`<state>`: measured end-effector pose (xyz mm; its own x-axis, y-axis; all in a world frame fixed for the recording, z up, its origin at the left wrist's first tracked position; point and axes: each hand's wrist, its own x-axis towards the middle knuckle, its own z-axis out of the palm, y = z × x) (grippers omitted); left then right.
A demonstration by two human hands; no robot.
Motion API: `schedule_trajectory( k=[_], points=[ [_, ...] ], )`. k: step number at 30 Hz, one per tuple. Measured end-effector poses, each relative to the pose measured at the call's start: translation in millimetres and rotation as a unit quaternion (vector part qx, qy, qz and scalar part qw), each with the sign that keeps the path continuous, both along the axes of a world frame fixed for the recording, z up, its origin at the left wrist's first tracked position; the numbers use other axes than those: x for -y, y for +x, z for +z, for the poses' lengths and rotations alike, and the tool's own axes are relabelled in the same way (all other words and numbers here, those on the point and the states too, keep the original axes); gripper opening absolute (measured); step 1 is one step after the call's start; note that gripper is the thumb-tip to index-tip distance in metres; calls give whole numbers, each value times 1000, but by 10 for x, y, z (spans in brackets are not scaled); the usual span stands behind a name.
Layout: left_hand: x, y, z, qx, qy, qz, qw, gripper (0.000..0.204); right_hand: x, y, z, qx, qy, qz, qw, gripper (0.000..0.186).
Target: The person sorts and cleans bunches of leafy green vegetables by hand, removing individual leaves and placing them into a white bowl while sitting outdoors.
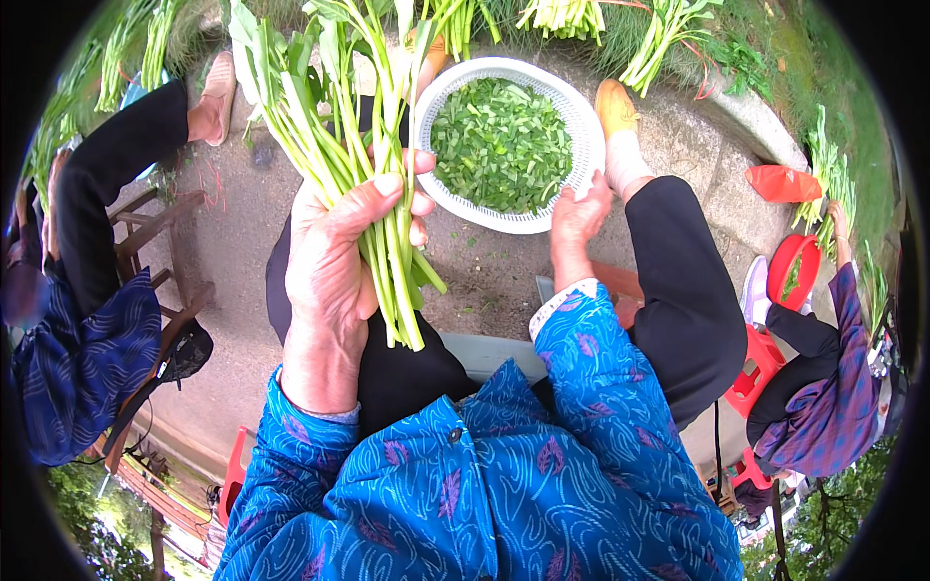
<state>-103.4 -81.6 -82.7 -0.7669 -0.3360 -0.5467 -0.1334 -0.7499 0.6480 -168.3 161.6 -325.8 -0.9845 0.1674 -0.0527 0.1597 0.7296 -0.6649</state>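
Note:
Raised at the left, my left hand (334, 242) is closed round a bunch of leafy greens (334, 136). Their pale green stems stick out below my fist, and the leaves reach up past the top edge. A round white plastic basket (504, 225) stands on the ground ahead of me. Chopped greens (499, 145) fill much of it. My right hand (581, 218) is at the basket's near right rim, its fingers bent against the edge. The undersides of those fingers are partly hidden.
More bundled greens (668, 44) lie along the grassy far edge. An orange shoe (616, 108) is beside the basket. One person sits at the left near a wooden chair (160, 237); another sits at the right by a red basket (794, 271) and red stools (756, 373).

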Motion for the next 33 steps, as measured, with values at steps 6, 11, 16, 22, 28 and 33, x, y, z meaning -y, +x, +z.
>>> schedule_trajectory(
  k=[6, 11, 16, 22, 28, 33],
  points=[
    [-5, 9, 8, 16, -10, 4, 1000, 33, -273, 95, -253, 363, -245, -257, 861, 26],
    [-16, -40, -20, 13, -12, -3, 1000, 31, -460, 452, -424, 489, -274, -210, 801, 21],
    [25, -27, 16, 10, -17, -4, 1000, 29, -860, 840, -465, 549, -256, -186, 774, 21],
    [21, -16, 16, 11, -7, 0, 1000, 31, -979, 805, -315, 597, -151, -61, 785, 19],
    [36, -7, 26, 8, -7, -6, 1000, 32, -922, 712, -496, 517, -281, -140, 796, 29],
    [14, -3, 13, -4, -17, -16, 1000, 35, -718, 228, -525, 456, -320, -176, 811, 15]
  ],
)
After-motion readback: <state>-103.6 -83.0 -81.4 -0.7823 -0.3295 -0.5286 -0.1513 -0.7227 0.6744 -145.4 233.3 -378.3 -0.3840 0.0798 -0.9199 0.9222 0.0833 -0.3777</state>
